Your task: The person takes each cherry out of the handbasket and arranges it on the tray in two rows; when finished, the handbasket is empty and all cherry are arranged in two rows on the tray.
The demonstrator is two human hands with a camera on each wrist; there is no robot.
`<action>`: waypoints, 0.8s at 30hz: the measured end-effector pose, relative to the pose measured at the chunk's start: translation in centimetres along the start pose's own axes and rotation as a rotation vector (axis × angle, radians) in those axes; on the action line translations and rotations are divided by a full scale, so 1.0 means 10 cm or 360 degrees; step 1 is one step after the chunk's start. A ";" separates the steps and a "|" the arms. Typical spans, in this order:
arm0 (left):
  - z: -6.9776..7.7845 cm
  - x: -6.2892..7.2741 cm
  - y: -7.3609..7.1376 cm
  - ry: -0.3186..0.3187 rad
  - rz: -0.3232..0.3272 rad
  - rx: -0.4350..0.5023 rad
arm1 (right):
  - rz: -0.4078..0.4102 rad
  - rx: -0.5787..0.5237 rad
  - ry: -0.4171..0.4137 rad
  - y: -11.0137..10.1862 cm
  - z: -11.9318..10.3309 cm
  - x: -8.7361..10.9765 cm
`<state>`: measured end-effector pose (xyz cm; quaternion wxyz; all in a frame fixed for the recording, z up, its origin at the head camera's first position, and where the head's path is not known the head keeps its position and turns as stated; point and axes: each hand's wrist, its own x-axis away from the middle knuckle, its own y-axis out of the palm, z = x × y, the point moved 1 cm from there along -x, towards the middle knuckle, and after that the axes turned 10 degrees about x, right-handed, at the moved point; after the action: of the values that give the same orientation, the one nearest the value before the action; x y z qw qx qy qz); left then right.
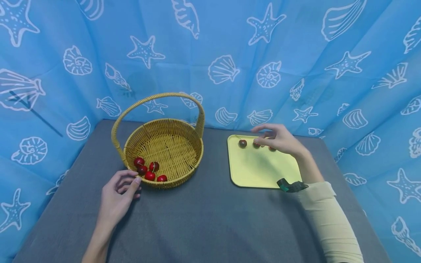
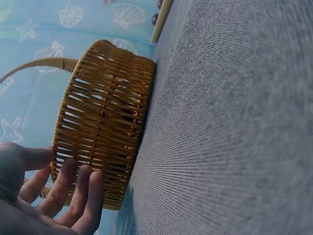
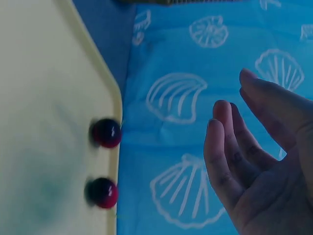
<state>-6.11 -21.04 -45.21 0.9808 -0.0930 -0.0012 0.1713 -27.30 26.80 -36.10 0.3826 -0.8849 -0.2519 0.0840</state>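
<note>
My left hand (image 1: 120, 195) grips the near left rim of a round yellow wicker basket (image 1: 179, 177) with a tall arched handle. In the left wrist view, its fingers (image 2: 63, 183) lie against the woven outer wall. Several dark red cherries (image 1: 150, 176) sit inside the basket at its near left side. Over the far part of a pale yellow tray (image 1: 253, 171) hovers my right hand (image 1: 281, 140), fingers bent loosely with nothing between them. Three cherries lie in a row along the tray's far edge, including a left one (image 1: 242, 143); the right wrist view shows two (image 3: 106, 132).
A grey cloth (image 1: 204, 226) covers the table under the basket and tray. Blue curtains (image 1: 230, 44) with white shells and starfish hang behind and at both sides. A dark device (image 1: 292, 185) sits at my right wrist, by the cream sleeve.
</note>
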 end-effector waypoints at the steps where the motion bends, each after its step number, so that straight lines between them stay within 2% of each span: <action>1: 0.00 0.00 0.00 0.0002 0.0001 0.0001 | -0.0003 0.0008 -0.0032 0.02 -0.05 -0.01; 6: 0.00 0.00 0.00 0.0003 0.0000 -0.0002 | -0.0034 0.0014 -0.0206 0.14 -0.29 -0.10; 18: -0.01 0.00 -0.01 0.0010 -0.0018 0.0023 | -0.0160 -0.0081 -0.0422 0.47 -0.79 -0.38; 24: -0.01 0.00 -0.02 0.0020 -0.0020 0.0025 | -0.0249 -0.0116 -0.0600 0.71 -1.03 -0.56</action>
<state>-6.01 -21.22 -45.26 0.9826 -0.0865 0.0058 0.1646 -25.94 13.33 -34.32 0.3019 -0.8446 -0.3897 0.2090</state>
